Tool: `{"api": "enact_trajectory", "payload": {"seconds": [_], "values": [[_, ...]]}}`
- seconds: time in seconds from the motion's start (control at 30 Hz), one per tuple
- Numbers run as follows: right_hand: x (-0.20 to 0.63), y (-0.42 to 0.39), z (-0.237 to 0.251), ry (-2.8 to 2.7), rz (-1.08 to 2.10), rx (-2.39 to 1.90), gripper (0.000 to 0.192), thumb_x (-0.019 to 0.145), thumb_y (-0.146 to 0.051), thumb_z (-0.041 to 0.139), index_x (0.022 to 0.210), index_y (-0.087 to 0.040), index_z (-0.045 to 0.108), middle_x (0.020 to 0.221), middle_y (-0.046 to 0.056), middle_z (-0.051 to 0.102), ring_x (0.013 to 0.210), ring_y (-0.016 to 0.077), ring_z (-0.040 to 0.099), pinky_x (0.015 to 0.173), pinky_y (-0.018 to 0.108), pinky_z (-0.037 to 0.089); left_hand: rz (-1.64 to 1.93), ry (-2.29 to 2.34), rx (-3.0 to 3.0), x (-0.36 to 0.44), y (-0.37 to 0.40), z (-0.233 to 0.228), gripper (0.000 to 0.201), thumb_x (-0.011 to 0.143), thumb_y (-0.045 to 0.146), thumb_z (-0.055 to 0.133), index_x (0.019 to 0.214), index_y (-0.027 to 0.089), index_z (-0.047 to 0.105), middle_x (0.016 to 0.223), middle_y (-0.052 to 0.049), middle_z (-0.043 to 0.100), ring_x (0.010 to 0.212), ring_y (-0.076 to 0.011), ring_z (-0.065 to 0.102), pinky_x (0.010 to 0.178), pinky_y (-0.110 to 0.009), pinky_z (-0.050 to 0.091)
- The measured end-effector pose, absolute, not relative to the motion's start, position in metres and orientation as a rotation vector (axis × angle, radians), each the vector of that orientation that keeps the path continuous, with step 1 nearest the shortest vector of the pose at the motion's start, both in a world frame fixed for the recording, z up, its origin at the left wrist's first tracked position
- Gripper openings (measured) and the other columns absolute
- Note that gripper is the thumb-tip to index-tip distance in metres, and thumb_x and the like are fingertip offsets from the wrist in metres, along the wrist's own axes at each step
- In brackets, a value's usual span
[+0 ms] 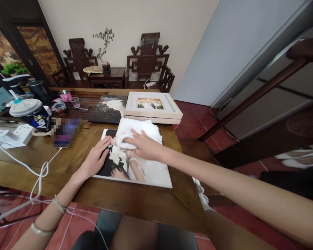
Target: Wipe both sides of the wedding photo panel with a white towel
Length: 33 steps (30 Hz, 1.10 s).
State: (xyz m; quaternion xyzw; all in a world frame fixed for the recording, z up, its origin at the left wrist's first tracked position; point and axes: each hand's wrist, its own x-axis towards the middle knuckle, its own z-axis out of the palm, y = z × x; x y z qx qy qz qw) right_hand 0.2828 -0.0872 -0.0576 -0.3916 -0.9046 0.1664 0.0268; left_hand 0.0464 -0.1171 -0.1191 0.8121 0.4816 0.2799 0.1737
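While left hand [95, 160] lies flat at photo print [146, 172] edge, right hand [143, 146] fingers grip white cloth [135, 130].

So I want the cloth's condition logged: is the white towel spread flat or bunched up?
Bunched: the white towel sits in folds under the right hand.

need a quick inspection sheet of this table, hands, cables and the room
surface: wooden table, brown, bare along the near edge
job's things: large photo print lying flat; white cloth on its far part
clutter: framed photo, dark print, lidded cup, pink mug, clear glass, power strip
hands: left hand flat on the print's left edge; right hand pressing on the cloth
cables: white cable loops over the table's left edge toward the floor
surroundings: two carved chairs, potted plant on a side table, red tile floor
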Motion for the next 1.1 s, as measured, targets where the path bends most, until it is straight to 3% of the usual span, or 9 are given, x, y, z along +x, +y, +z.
{"api": "enact_trajectory", "payload": {"seconds": [0.1, 0.23, 0.47, 0.63, 0.87, 1.0, 1.1], "values": [[0.274, -0.079, -0.059, -2.768, 0.447, -1.246, 0.054, 0.081, 0.001, 0.043, 0.131, -0.018, 0.053, 0.139, 0.015, 0.052, 0.142, 0.0383, 0.020, 0.105, 0.068, 0.024, 0.826, 1.367, 2.289, 0.046, -0.117, -0.118, 0.047, 0.097, 0.033, 0.035, 0.137, 0.013, 0.050, 0.147, -0.013, 0.045, 0.140, -0.0231, 0.037, 0.117, -0.047, 0.027], [0.264, -0.123, -0.059, -2.865, 0.368, -1.244, 0.065, 0.074, 0.002, 0.050, 0.136, -0.017, 0.050, 0.155, 0.014, 0.029, 0.142, 0.0449, 0.012, 0.105, 0.073, 0.017, 0.842, 1.379, 2.256, 0.048, -0.119, -0.115, 0.046, 0.097, 0.033, 0.036, 0.136, 0.014, 0.052, 0.146, -0.012, 0.047, 0.139, -0.0225, 0.039, 0.117, -0.047, 0.028], [0.268, -0.219, -0.049, -3.071, 0.799, -0.899, 0.048, 0.076, -0.010, 0.056, 0.123, -0.019, 0.062, 0.156, 0.010, 0.026, 0.140, 0.0484, 0.006, 0.104, 0.078, 0.012, 0.807, 1.402, 2.240, 0.049, -0.120, -0.114, 0.047, 0.097, 0.032, 0.034, 0.138, 0.013, 0.049, 0.148, -0.011, 0.044, 0.141, -0.0221, 0.035, 0.118, -0.045, 0.025], [0.284, -0.189, -0.050, -3.025, 0.707, -1.090, 0.068, 0.070, 0.002, 0.050, 0.133, -0.024, 0.054, 0.157, 0.005, 0.027, 0.144, 0.0382, 0.007, 0.111, 0.069, 0.016, 0.799, 1.381, 2.262, 0.048, -0.119, -0.118, 0.048, 0.098, 0.032, 0.033, 0.137, 0.010, 0.050, 0.148, -0.013, 0.043, 0.141, -0.0220, 0.035, 0.119, -0.044, 0.025], [0.285, -0.120, -0.065, -2.792, 0.304, -1.428, 0.058, 0.080, -0.001, 0.046, 0.135, -0.019, 0.049, 0.154, 0.012, 0.032, 0.142, 0.0435, 0.014, 0.103, 0.071, 0.025, 0.890, 1.365, 2.194, 0.049, -0.123, -0.112, 0.049, 0.098, 0.039, 0.035, 0.139, 0.016, 0.048, 0.149, -0.009, 0.043, 0.140, -0.0222, 0.036, 0.119, -0.043, 0.025], [0.259, -0.127, -0.066, -2.916, 0.276, -1.051, 0.052, 0.084, -0.006, 0.046, 0.134, -0.022, 0.053, 0.155, 0.008, 0.031, 0.141, 0.0468, 0.015, 0.102, 0.076, 0.021, 1.112, 1.330, 2.034, 0.048, -0.128, -0.105, 0.054, 0.098, 0.045, 0.032, 0.144, 0.017, 0.042, 0.152, -0.007, 0.040, 0.141, -0.0232, 0.034, 0.119, -0.042, 0.023], [0.254, -0.149, -0.061, -3.012, 0.323, -0.645, 0.046, 0.086, -0.008, 0.044, 0.127, -0.023, 0.059, 0.154, 0.005, 0.034, 0.142, 0.0430, 0.015, 0.105, 0.074, 0.019, 1.180, 1.323, 1.959, 0.047, -0.129, -0.104, 0.059, 0.098, 0.051, 0.024, 0.145, 0.018, 0.040, 0.152, -0.006, 0.039, 0.140, -0.0257, 0.035, 0.119, -0.045, 0.024]]}}
